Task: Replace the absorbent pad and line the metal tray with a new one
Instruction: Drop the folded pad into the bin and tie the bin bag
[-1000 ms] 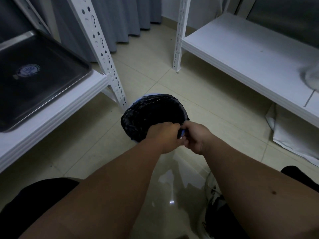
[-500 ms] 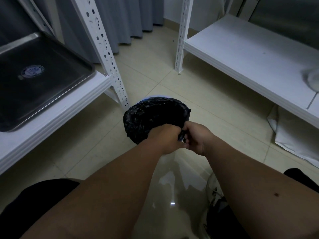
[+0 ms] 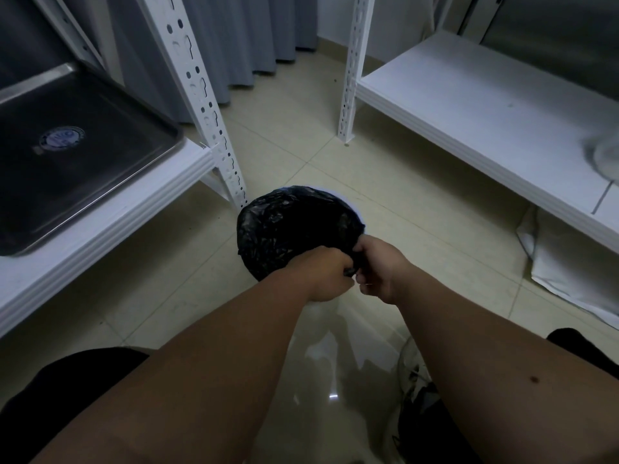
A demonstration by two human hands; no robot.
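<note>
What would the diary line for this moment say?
stage: old pad binned | left hand: grips black bag edge | right hand: grips black bag edge | metal tray: on shelf, bare, no new pad yet

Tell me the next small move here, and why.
Probably let go of the bag and turn to the tray. Both hands, left and right, pinch the black bag's edge at the bin, while the tray on the left shelf lies bare, with no pad in it.
</note>
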